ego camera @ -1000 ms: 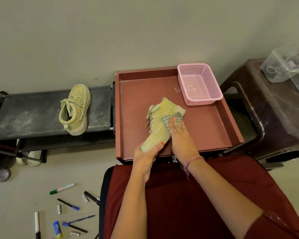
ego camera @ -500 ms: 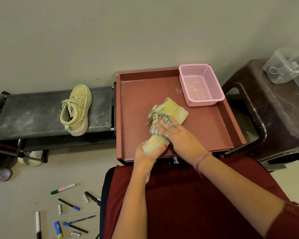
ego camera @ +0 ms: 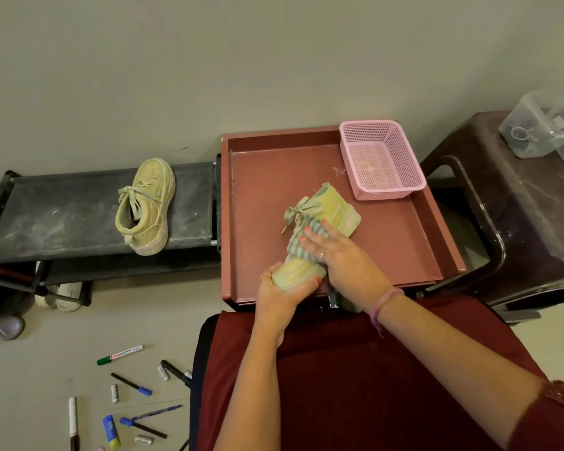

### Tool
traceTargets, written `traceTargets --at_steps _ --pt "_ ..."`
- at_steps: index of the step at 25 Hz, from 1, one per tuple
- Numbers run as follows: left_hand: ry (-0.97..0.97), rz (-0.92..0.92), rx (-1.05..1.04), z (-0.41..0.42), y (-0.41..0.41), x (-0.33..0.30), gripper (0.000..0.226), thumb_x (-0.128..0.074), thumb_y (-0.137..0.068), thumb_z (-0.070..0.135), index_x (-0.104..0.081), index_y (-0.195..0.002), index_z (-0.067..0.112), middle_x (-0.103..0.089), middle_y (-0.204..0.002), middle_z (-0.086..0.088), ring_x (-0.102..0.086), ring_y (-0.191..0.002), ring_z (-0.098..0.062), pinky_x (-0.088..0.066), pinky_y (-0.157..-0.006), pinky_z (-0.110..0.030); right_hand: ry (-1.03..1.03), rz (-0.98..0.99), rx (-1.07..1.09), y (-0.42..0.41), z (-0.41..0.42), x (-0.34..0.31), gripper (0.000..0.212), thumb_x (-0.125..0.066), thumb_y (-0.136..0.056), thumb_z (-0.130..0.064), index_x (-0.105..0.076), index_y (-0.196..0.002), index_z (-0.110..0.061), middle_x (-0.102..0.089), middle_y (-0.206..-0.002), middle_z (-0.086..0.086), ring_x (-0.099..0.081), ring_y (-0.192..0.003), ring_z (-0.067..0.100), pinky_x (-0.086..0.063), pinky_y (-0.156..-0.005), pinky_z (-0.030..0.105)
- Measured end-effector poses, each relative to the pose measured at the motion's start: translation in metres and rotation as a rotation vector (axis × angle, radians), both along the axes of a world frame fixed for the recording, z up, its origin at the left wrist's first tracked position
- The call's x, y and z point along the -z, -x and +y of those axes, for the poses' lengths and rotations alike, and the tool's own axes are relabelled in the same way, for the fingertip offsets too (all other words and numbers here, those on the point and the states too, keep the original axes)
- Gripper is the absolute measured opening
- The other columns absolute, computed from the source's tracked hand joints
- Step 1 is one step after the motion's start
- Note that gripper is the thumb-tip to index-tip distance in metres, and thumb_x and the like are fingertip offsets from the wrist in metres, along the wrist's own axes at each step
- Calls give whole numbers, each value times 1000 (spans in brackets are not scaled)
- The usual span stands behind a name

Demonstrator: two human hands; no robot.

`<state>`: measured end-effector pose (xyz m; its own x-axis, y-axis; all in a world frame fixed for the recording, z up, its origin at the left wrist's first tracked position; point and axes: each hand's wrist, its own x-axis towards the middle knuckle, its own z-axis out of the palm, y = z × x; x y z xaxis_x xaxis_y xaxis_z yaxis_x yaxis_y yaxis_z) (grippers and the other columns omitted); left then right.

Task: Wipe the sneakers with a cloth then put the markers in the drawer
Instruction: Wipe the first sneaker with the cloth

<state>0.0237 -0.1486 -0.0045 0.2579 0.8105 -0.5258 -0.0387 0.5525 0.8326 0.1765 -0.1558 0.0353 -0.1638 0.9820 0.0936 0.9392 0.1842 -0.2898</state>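
Observation:
A yellow-green sneaker [ego camera: 334,211] lies on its side in the open red drawer [ego camera: 401,242]. My left hand [ego camera: 282,289] grips its toe at the drawer's front edge. My right hand [ego camera: 337,255] presses a striped grey cloth [ego camera: 298,244] against the sneaker's middle, just below the laces. The second sneaker [ego camera: 145,206] lies on a dark low rack [ego camera: 62,216] to the left. Several markers [ego camera: 121,354] and loose caps are scattered on the floor at the lower left.
A pink mesh basket [ego camera: 380,157] sits in the drawer's back right corner. A dark brown plastic stool [ego camera: 515,222] with a clear plastic box [ego camera: 541,125] stands to the right. More shoes [ego camera: 62,296] lie under the rack. My red-clothed lap fills the foreground.
My right hand has slid the cloth from the sneaker's heel end down toward its middle and toe. The left hand keeps hold of the toe.

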Motion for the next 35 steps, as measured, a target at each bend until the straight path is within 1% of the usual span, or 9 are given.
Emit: traceTargets --at_steps 4,8,10,12,14,19,24,32,35 --pt "21 55 -26 -1 -1 2 72 -87 -67 20 -46 -126 18 -64 -114 1 -62 -94 -10 -49 -73 -22 113 117 313 -12 35 -4 76 -33 -85 18 -29 -147 -24 -20 -157 -4 -6 -147 20 -31 -108 27" --pt "43 -28 -5 3 2 5 71 -89 -64 31 -58 -125 14 -72 -109 -6 -68 -99 -21 -52 -73 -30 172 177 156 23 -4 5 77 -36 -86 15 -16 -150 -21 -6 -159 -6 8 -147 21 -16 -114 23" --pt "27 -71 34 3 3 5 60 -88 -65 35 -65 -118 16 -73 -106 -6 -68 -98 -24 -51 -78 -39 124 233 150 32 -32 10 75 -40 -83 18 -24 -148 -15 -15 -157 1 0 -146 26 -15 -113 22" --pt "6 -105 31 2 2 3 31 -82 -74 23 -72 -103 17 -74 -88 0 -63 -78 -15 -45 -68 -33 96 206 229 15 -32 27 79 -42 -76 25 -32 -146 -11 -26 -154 5 -11 -144 30 -17 -111 27" --pt "13 -106 -1 0 1 -1 17 -78 -79 13 -69 -93 18 -65 -69 9 -52 -62 -7 -37 -58 -26 123 145 347 -11 -12 40 88 -37 -76 27 -22 -149 -18 -17 -157 0 -4 -146 25 -15 -117 31" --pt "47 -113 -48 1 0 0 17 -77 -80 11 -67 -92 18 -62 -65 10 -49 -59 -5 -35 -57 -24 214 205 457 -1 2 29 80 -33 -82 22 -15 -150 -14 -4 -159 3 5 -147 26 -11 -119 33" --pt "33 -133 -28 3 0 3 12 -74 -82 10 -70 -93 14 -62 -63 11 -49 -52 0 -37 -48 -17 236 434 363 28 -47 3 65 -33 -89 12 -28 -148 -15 -22 -155 -4 -16 -145 11 -4 -109 9" --pt "69 -96 -46 2 -3 7 24 -79 -78 12 -66 -98 15 -61 -73 5 -50 -59 -5 -35 -55 -24 274 321 494 4 -6 15 75 -32 -85 16 -10 -151 -13 0 -160 3 2 -147 23 -10 -114 24" --pt "46 -75 -45 3 -2 11 53 -88 -66 25 -64 -111 12 -72 -96 -3 -66 -80 -17 -51 -68 -35 316 430 399 21 -36 7 72 -30 -87 16 -17 -151 -15 -8 -159 0 -7 -146 15 -3 -112 16"
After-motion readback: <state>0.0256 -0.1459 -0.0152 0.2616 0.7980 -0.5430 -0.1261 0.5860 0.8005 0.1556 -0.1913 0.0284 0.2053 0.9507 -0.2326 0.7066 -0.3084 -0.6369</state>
